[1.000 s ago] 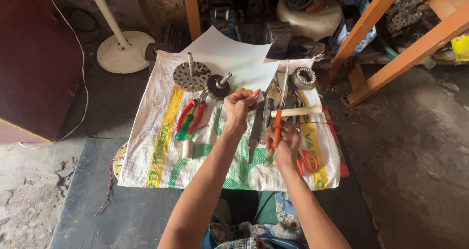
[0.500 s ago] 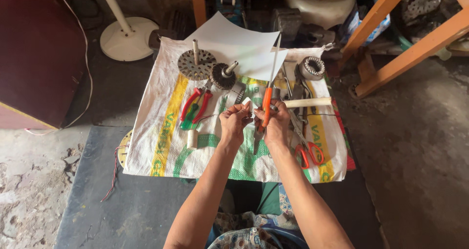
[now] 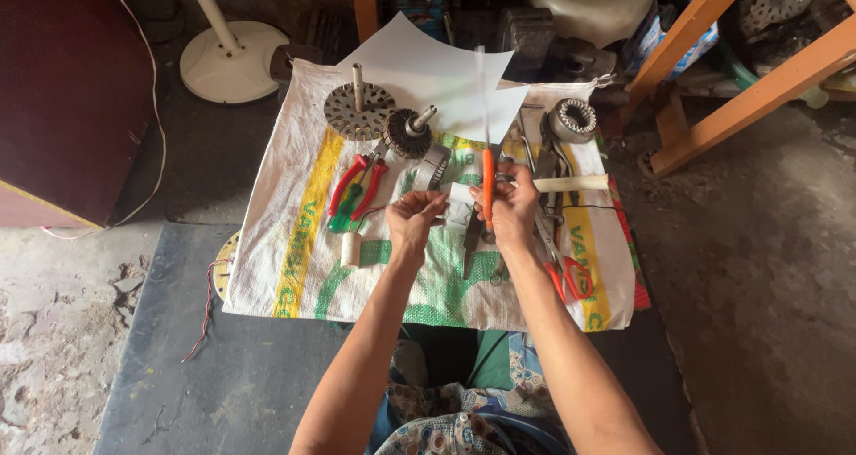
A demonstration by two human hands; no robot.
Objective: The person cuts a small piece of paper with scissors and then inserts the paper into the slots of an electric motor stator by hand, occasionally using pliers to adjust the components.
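1. Right hand [image 3: 514,219]: fingers clamped on orange-handled screwdriver [image 3: 487,186], held upright, blade pointing away.
2. Left hand [image 3: 412,220]: fingers pinched on a small white piece [image 3: 459,210], just beside the screwdriver.
3. Both raised above woven sack [image 3: 294,241]; red pliers [image 3: 357,186] left, scissors [image 3: 571,277] right.

A flat white woven sack [image 3: 294,241], printed with yellow and green bands, covers the floor

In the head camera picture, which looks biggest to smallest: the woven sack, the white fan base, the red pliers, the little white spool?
1. Woven sack
2. White fan base
3. Red pliers
4. White spool

The fan base lies farther from the camera, yet it looks bigger than the pliers anyway.
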